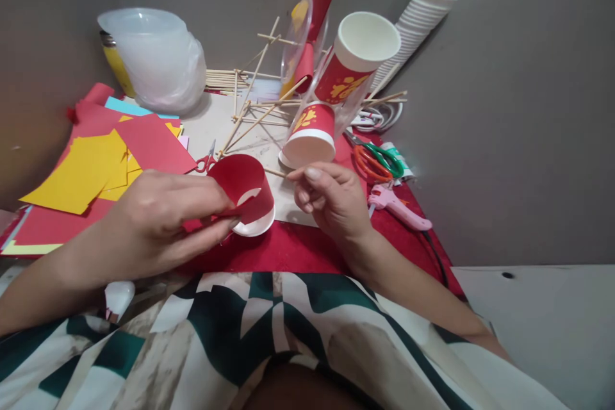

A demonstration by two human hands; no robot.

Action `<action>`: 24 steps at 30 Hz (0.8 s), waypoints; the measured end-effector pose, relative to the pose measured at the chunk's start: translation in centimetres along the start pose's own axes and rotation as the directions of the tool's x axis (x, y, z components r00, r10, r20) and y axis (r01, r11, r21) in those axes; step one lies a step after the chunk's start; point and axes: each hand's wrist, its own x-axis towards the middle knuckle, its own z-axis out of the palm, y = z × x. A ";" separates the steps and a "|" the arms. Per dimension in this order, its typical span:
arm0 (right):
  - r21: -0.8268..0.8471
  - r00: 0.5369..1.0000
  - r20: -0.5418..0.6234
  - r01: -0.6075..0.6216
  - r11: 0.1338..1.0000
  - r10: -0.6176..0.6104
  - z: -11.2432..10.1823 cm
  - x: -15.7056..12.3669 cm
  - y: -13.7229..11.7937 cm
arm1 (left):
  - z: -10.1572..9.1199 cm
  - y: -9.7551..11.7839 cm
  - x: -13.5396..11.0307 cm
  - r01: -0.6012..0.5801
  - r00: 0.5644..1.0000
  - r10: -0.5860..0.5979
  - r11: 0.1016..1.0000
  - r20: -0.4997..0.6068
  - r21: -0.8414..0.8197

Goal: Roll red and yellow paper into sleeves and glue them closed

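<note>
My left hand [158, 221] pinches the overlapping edge of a strip of red paper [237, 176], which curls into an open ring. A white rim, apparently of a paper cup [262, 227], shows at the ring's lower edge. To the right, my right hand [334, 198] is closed on a thin wooden stick [275, 172] between thumb and forefinger; its far end meets or passes behind the red ring. Just beyond that hand stand two paper cups wrapped in red with yellow patterns, an upper cup [353, 80] and a lower cup [310, 125], joined base to base.
Red and yellow paper sheets [81, 173] lie at left, near a translucent bowl [148, 57]. A frame of sticks [254, 96] stands behind. At right are green-handled scissors [387, 160], a pink glue gun [401, 208] and a stack of white cups [416, 25] against the wall.
</note>
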 end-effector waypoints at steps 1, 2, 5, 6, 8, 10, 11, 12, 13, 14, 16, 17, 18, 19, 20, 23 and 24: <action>-0.005 1.000 0.004 0.006 1.000 -0.006 -0.1 0.0 0.1 | -0.1 0.0 0.1 -0.021 0.999 0.020 1.000 0.041 0.017; -0.009 1.000 0.005 0.011 1.000 -0.010 -0.1 0.0 0.1 | -0.2 0.0 0.3 -0.032 0.996 0.029 0.999 0.084 0.034; -0.030 1.000 0.016 0.016 0.999 -0.016 -0.2 0.0 0.2 | -0.3 0.0 0.6 -0.042 0.978 0.025 0.996 0.206 0.075; -0.043 1.000 0.020 0.020 0.999 -0.019 -0.2 0.0 0.3 | -0.3 0.1 0.7 -0.040 0.972 0.018 0.995 0.233 0.089; -0.078 0.999 0.024 0.032 0.996 -0.030 -0.2 0.0 0.3 | -0.2 0.1 1.1 -0.039 0.961 0.008 0.994 0.276 0.106; -0.122 0.999 0.016 0.042 0.992 -0.040 -0.1 -0.1 0.3 | -0.1 0.2 1.7 -0.055 0.957 0.023 0.993 0.289 0.103; -0.145 0.999 0.010 0.047 0.988 -0.046 -0.1 -0.1 0.2 | 0.0 0.2 2.1 -0.066 0.957 0.036 0.994 0.286 0.093; -0.167 0.999 0.006 0.051 0.985 -0.051 -0.1 -0.1 0.2 | 0.1 0.2 2.4 -0.070 0.955 0.043 0.994 0.292 0.082; -0.188 0.998 0.005 0.056 0.981 -0.056 0.0 -0.1 0.2 | 0.3 0.2 2.7 -0.069 0.950 0.044 0.995 0.308 0.071; -0.206 0.998 0.003 0.061 0.977 -0.062 0.0 0.0 0.1 | 0.4 0.2 3.0 -0.061 0.942 0.038 0.996 0.333 0.061; -0.238 0.998 -0.001 0.066 0.969 -0.068 0.0 0.0 0.0 | 0.7 0.1 3.3 -0.030 0.918 0.009 0.998 0.397 0.048; -0.253 0.998 -0.006 0.065 0.965 -0.069 0.0 0.0 0.0 | 0.9 0.0 3.3 -0.015 0.905 -0.006 0.999 0.426 0.046; -0.271 0.998 -0.009 0.062 0.961 -0.067 0.0 0.0 -0.1 | 1.1 -0.1 3.3 -0.004 0.895 -0.017 0.999 0.446 0.047; -0.287 0.998 -0.011 0.061 0.956 -0.066 -0.1 0.0 -0.1 | 1.3 -0.3 3.2 0.000 0.889 -0.024 0.999 0.457 0.052; -0.302 0.997 -0.006 0.067 0.951 -0.072 -0.1 0.0 -0.2 | 1.5 -0.5 3.0 0.002 0.883 -0.031 0.998 0.468 0.062; -0.353 0.988 0.049 0.157 0.922 -0.149 0.0 -0.2 -0.3 | 2.1 -0.9 2.5 -0.009 0.871 -0.040 0.995 0.489 0.099; -0.372 0.979 0.078 0.205 0.905 -0.190 0.0 -0.2 -0.3 | 2.2 -1.1 2.4 -0.016 0.869 -0.040 0.994 0.493 0.109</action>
